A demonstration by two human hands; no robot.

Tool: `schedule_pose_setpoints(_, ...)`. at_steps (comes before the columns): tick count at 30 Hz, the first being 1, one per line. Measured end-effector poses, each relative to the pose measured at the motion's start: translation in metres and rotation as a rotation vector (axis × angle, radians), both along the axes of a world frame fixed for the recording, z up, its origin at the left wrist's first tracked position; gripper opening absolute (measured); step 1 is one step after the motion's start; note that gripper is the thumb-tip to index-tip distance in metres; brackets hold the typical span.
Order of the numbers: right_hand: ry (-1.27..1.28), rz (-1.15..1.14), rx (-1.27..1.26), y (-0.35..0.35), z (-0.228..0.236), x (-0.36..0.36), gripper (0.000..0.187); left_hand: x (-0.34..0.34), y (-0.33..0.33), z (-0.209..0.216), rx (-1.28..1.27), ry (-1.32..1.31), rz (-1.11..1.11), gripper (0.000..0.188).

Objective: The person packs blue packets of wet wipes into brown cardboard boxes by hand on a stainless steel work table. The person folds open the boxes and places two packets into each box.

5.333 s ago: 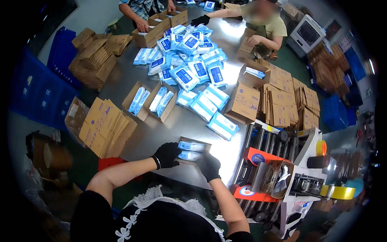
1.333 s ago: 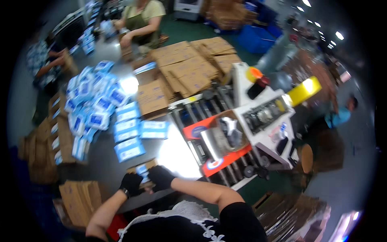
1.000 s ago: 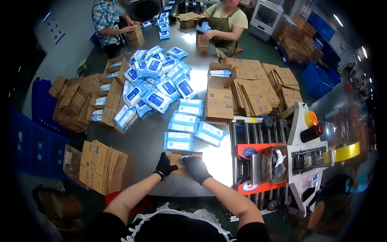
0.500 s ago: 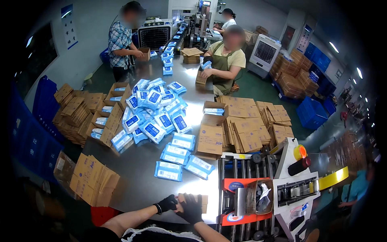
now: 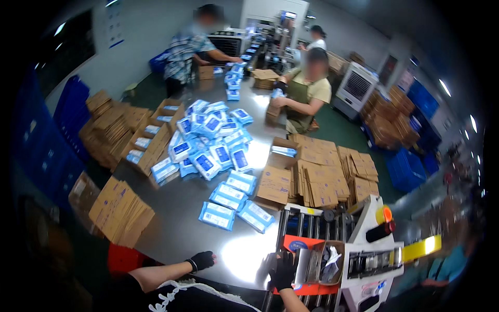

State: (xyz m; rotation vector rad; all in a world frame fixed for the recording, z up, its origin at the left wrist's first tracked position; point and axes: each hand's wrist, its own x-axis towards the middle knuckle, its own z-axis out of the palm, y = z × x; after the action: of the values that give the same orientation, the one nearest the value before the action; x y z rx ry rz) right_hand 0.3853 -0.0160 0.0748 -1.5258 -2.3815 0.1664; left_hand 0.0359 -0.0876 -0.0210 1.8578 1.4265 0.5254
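Observation:
My left hand (image 5: 201, 261), in a black fingerless glove, rests at the near edge of the metal table (image 5: 171, 223) with its fingers curled in and nothing showing in them. My right hand (image 5: 283, 271), gloved alike, lies with fingers stretched out over the left side of the roller machine (image 5: 312, 223), beside its upright metal plate (image 5: 301, 265). Whatever lies beneath that palm is hidden. Beyond my hands, several blue-and-white wipes packs (image 5: 228, 195) lie face down, next to a large heap of wipes packs (image 5: 210, 138).
An open carton (image 5: 283, 151) holds packs, near flat cardboard stacks (image 5: 322, 171). More filled cartons (image 5: 150, 140) line the left edge; folded cartons (image 5: 119, 210) lean at near left. Co-workers (image 5: 306, 88) handle packs at the far end. An open box (image 5: 332, 260) sits on the machine.
My right hand has moved right, from the table onto the roller machine. My left hand has drawn back left. The small carton under them no longer shows on the table. The view has tilted.

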Motion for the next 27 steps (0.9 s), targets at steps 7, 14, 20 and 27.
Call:
schedule_pose_setpoints(7,-0.282,0.649,0.072,0.102,0.181,-0.163,0.014,-0.016,-0.032,0.041,-0.235,-0.062,0.230,0.027)
schedule_pose_setpoints(14,-0.376,0.945,0.288,0.032,0.281,-0.307,0.013,-0.059,-0.040,0.065,-0.026,0.007,0.198,0.035)
schedule_pose_setpoints(20,-0.336,1.089,0.237,-0.005,0.281,-0.402,0.013,-0.152,-0.085,0.070,-0.334,-0.045,0.144,0.040)
schedule_pose_setpoints(27,-0.363,1.128,0.203,-0.038,0.295,-0.491,0.013,-0.254,-0.103,0.147,-0.332,-0.446,0.191,0.031)
